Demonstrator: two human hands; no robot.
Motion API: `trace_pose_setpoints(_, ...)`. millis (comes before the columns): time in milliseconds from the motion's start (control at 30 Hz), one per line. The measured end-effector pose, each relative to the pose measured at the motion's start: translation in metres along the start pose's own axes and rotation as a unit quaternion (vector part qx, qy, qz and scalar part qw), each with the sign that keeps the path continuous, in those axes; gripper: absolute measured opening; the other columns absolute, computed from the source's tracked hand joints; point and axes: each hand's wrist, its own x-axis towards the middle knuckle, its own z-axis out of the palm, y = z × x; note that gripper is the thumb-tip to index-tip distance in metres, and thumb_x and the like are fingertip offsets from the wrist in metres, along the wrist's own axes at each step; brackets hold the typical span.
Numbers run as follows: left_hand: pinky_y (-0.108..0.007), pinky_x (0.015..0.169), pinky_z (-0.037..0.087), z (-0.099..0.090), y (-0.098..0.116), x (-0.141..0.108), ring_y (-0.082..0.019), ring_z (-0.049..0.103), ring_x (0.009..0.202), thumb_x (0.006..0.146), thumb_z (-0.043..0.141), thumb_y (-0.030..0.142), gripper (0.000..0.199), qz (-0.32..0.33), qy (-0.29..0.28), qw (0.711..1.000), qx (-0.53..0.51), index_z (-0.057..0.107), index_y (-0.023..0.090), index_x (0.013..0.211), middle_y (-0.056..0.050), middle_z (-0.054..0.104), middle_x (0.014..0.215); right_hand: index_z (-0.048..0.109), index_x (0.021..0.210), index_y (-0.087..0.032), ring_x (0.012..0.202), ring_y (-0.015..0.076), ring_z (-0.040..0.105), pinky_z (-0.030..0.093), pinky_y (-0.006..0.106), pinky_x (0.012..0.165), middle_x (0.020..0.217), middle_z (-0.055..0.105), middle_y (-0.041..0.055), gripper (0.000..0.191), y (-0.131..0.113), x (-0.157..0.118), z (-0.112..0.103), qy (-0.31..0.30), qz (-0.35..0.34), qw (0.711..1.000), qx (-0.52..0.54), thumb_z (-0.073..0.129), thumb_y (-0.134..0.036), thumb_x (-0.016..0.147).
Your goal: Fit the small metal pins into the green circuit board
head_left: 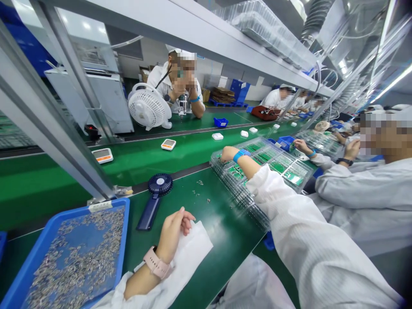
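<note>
Across the green worktop [233, 236], the left hand [175, 229] curls over a white sheet [197, 246], the right hand [229, 154] dips into a clear tray [236, 194] at the right edge, what either grips I cannot tell.

Room over green tabletop [231, 236], handheld fan [155, 196] left (flat), trays [237, 192] right

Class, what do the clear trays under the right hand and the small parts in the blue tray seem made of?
Clear trays: likely thin, glossy plastic; see-through, with bright edge reflections. Small parts: probably shiny bare metal, given their silvery glints.
</note>
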Motion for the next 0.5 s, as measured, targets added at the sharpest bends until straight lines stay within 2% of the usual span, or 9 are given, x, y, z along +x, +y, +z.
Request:
trace_pose_setpoints(100, -0.023, 0.048, 0.039, -0.001, 0.001, -0.001, -0.01, 0.05, 0.049, 0.087, 0.054, 0.053, 0.048, -0.003, -0.001, 1.0, 0.004, 0.069, 0.011, 0.07, -0.002, 0.057, 0.056, 0.066, 0.102, -0.013, 0.092, 0.0178, 0.065, 0.053, 0.036, 0.084, 0.103, 0.068, 0.0063, 0.027, 0.012, -0.008, -0.002, 0.018, -0.035, 0.999, 0.017, 0.059, -0.037, 0.092)
trace_pose_setpoints(167, -0.023, 0.049, 0.04, -0.001, 0.001, -0.001, -0.011, 0.05, 0.05, 0.086, 0.055, 0.053, 0.047, -0.005, 0.001, 1.0, 0.005, 0.069, 0.011, 0.07, -0.003, 0.057, 0.056, 0.067, 0.107, -0.015, 0.099, 0.0186, 0.064, 0.049, 0.032, 0.088, 0.109, 0.069, 0.0084, 0.025, 0.032, -0.02, -0.004, 0.055, -0.044, 0.997, 0.026, 0.056, -0.031, 0.092)
trace_pose_setpoints(233, -0.023, 0.049, 0.04, -0.001, 0.001, -0.001, -0.012, 0.05, 0.051, 0.086, 0.056, 0.053, 0.046, -0.01, 0.002, 1.0, 0.007, 0.07, 0.011, 0.071, -0.003, 0.058, 0.056, 0.068, 0.113, -0.016, 0.104, 0.0202, 0.063, 0.045, 0.027, 0.089, 0.114, 0.07, 0.0088, 0.028, 0.062, -0.038, -0.005, 0.091, -0.037, 0.995, 0.03, 0.054, -0.026, 0.091)
trace_pose_setpoints(300, -0.024, 0.05, 0.04, -0.002, 0.001, 0.0, -0.012, 0.05, 0.051, 0.084, 0.057, 0.053, 0.045, -0.016, 0.002, 1.0, 0.012, 0.07, 0.012, 0.072, -0.003, 0.058, 0.057, 0.069, 0.112, -0.019, 0.1, 0.0203, 0.064, 0.045, 0.026, 0.084, 0.11, 0.072, 0.0066, 0.03, 0.1, -0.062, -0.001, 0.096, -0.025, 0.995, 0.029, 0.054, -0.026, 0.088)
trace_pose_setpoints(400, -0.024, 0.05, 0.041, -0.003, 0.0, 0.001, -0.012, 0.05, 0.052, 0.084, 0.058, 0.054, 0.045, -0.02, 0.003, 1.0, 0.02, 0.071, 0.012, 0.072, -0.003, 0.059, 0.057, 0.075, 0.098, -0.022, 0.083, 0.0186, 0.067, 0.045, 0.024, 0.072, 0.091, 0.075, 0.0033, 0.024, 0.159, -0.102, 0.018, 0.047, 0.0, 0.999, 0.023, 0.067, -0.025, 0.076)
trace_pose_setpoints(500, -0.025, 0.052, 0.041, -0.004, -0.001, 0.001, -0.013, 0.05, 0.054, 0.083, 0.058, 0.054, 0.045, -0.02, 0.006, 1.0, 0.023, 0.071, 0.013, 0.072, -0.003, 0.059, 0.057, 0.077, 0.091, -0.02, 0.078, 0.0213, 0.068, 0.045, 0.027, 0.068, 0.084, 0.075, 0.0059, 0.025, 0.204, -0.133, 0.049, 0.019, 0.055, 0.998, 0.012, 0.072, -0.023, 0.067)
